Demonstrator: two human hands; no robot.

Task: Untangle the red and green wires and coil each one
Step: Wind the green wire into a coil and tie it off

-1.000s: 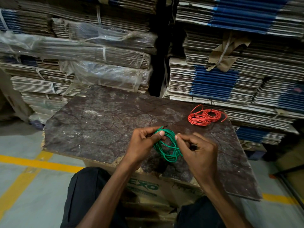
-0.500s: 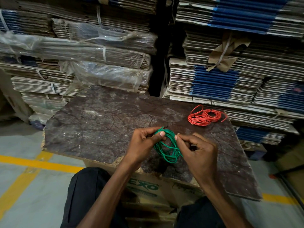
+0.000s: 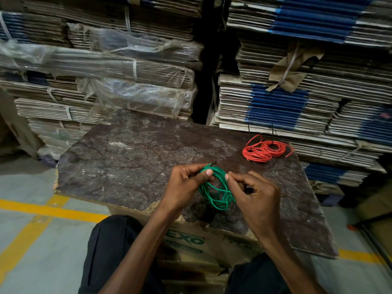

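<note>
Box lettering [image 3: 186, 240] (partly under the board [image 3: 131, 158]) is unreadable.

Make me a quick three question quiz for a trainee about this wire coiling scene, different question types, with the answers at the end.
1. True or false: the red wire lies on the board, apart from both hands.
2. Which wire do the left hand and right hand both grip? A) red B) green C) neither
3. Fill in: judged from how it lies, the red wire is already ____.

Key
1. True; it rests near the board's far right corner.
2. B; the green wire hangs as a coil between the hands.
3. Coiled, with one loose end sticking out to the right.
</note>
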